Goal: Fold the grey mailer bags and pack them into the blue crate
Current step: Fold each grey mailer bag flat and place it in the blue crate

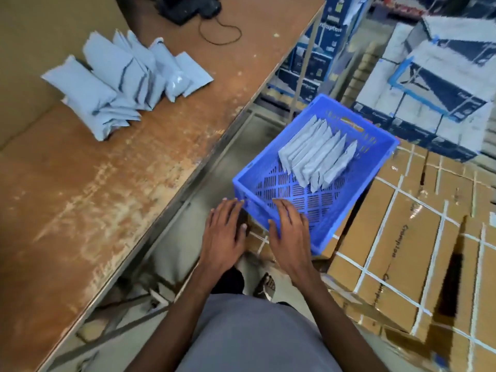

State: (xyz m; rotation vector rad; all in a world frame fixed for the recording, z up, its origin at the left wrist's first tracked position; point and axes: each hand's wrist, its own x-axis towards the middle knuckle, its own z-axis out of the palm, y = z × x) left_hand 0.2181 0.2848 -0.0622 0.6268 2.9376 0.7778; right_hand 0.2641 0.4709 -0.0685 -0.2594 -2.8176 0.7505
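I see my left hand [224,232] and right hand [290,234] flat, fingers spread, at the perforated blue plastic crate [357,210], which holds a row of folded grey mailer bags [316,157]. Puffy unfolded mailers [120,79] lie piled on the worn brown table [107,197]. Taped cardboard boxes [397,237] read "Crompton".

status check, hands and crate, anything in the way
Left hand and right hand open at blue crate rim. Folded mailer bags inside. Nothing blocking.

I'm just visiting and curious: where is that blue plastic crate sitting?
The blue plastic crate sits right of centre in the head view, on taped cardboard boxes, beside the worn wooden table.
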